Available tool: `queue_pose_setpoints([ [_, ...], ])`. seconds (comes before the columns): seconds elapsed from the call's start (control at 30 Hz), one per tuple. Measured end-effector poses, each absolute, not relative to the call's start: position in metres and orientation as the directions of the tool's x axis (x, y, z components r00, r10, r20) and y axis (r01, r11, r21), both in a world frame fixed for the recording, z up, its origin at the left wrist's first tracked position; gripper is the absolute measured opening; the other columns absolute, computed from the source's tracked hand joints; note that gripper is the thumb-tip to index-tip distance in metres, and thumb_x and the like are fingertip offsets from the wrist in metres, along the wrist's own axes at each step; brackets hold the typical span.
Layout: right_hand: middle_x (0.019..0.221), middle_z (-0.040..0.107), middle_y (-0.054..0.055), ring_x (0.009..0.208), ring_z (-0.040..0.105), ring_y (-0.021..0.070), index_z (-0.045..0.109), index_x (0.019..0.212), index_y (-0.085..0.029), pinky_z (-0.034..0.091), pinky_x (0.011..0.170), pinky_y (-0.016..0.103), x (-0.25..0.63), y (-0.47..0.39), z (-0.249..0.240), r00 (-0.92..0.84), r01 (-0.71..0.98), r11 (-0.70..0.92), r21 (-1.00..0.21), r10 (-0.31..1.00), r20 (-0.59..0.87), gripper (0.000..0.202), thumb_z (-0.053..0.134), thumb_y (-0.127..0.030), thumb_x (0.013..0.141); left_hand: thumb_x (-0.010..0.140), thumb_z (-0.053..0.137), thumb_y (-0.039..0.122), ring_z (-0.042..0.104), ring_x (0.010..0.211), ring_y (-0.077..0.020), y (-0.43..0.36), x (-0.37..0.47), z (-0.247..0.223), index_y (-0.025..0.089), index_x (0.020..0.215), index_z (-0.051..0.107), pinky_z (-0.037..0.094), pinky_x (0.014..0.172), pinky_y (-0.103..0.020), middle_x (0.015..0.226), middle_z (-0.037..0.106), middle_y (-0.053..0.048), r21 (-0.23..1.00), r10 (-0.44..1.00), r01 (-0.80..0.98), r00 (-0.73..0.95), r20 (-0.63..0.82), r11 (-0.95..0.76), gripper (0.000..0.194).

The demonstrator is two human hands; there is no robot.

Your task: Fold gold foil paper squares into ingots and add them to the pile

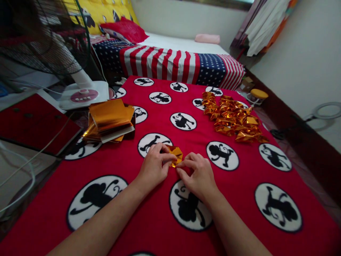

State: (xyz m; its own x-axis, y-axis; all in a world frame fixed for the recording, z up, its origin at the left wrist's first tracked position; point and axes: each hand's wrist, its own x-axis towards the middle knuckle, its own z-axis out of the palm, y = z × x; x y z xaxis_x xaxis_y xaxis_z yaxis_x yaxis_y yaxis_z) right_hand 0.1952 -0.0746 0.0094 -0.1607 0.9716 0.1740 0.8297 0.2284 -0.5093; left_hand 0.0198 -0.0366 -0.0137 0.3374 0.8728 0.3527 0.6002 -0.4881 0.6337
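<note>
A small piece of shiny gold foil paper, partly folded, is between my hands over the red cloth. My left hand pinches its left side between thumb and fingers, covering that part. At its lower right corner, my right hand has thumb and index finger closed together against the edge. To the left lies a loose stack of gold foil sheets, some showing pale undersides. Several folded gold foil pieces lie in rows at the right back of the cloth.
The red cloth with black monkey figures in white ovals covers the surface. An electric fan stands at the left, beside a dark red panel and white cables. Behind is a bed with a striped, starred cover. A yellow-topped stool stands at right.
</note>
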Motion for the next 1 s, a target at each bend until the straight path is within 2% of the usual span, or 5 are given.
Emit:
queue_pose_setpoints([
  [0.1, 0.082, 0.061, 0.001, 0.082, 0.052, 0.0192, 0.075, 0.078, -0.028, 0.033, 0.074, 0.033, 0.1947, -0.0752, 0.0089, -0.156, 0.842, 0.22, -0.492, 0.973, 0.167, 0.003, 0.075, -0.031, 0.078, 0.081, 0.059, 0.005, 0.054, 0.095, -0.0201, -0.0347, 0.0171, -0.0123, 0.026, 0.089, 0.077, 0.047, 0.087, -0.039, 0.094, 0.059, -0.005, 0.641, 0.868, 0.585, 0.365, 0.338, -0.496, 0.029],
  [0.27, 0.082, 0.061, 0.001, 0.081, 0.052, 0.0188, 0.075, 0.078, -0.028, 0.032, 0.073, 0.033, 0.1951, -0.074, 0.0067, -0.155, 0.846, 0.223, -0.484, 0.972, 0.176, 0.002, 0.076, -0.03, 0.078, 0.08, 0.058, 0.001, 0.054, 0.094, -0.02, -0.0329, 0.0143, -0.0091, 0.026, 0.087, 0.077, 0.048, 0.085, -0.038, 0.094, 0.058, -0.005, 0.65, 0.863, 0.573, 0.394, 0.317, -0.5, 0.032],
  [0.47, 0.081, 0.062, 0.001, 0.081, 0.052, 0.019, 0.075, 0.077, -0.028, 0.033, 0.072, 0.032, 0.1945, -0.073, 0.0075, -0.154, 0.837, 0.227, -0.498, 0.971, 0.183, 0.001, 0.075, -0.028, 0.078, 0.083, 0.058, 0.006, 0.055, 0.093, -0.0191, -0.0337, 0.016, -0.0087, 0.027, 0.087, 0.078, 0.047, 0.086, -0.038, 0.093, 0.059, -0.004, 0.64, 0.863, 0.581, 0.376, 0.337, -0.503, 0.029],
  [0.63, 0.081, 0.062, 0.001, 0.081, 0.053, 0.0184, 0.075, 0.077, -0.028, 0.033, 0.073, 0.032, 0.1961, -0.0726, 0.0064, -0.148, 0.823, 0.22, -0.524, 0.973, 0.176, 0.002, 0.074, -0.027, 0.078, 0.076, 0.073, 0.021, 0.055, 0.093, -0.0205, -0.0357, 0.022, -0.0078, 0.025, 0.082, 0.077, 0.046, 0.087, -0.039, 0.09, 0.058, -0.003, 0.64, 0.894, 0.624, 0.305, 0.328, -0.448, 0.008],
  [1.0, 0.083, 0.064, -0.002, 0.083, 0.055, 0.017, 0.072, 0.079, -0.026, 0.033, 0.076, 0.031, 0.2027, -0.0715, 0.0023, -0.192, 0.765, 0.274, -0.583, 0.961, 0.201, 0.008, 0.079, -0.023, 0.076, 0.076, 0.073, 0.018, 0.055, 0.096, -0.0205, -0.0342, 0.0202, -0.011, 0.026, 0.085, 0.076, 0.046, 0.088, -0.039, 0.094, 0.059, -0.003, 0.65, 0.893, 0.612, 0.326, 0.31, -0.449, 0.012],
])
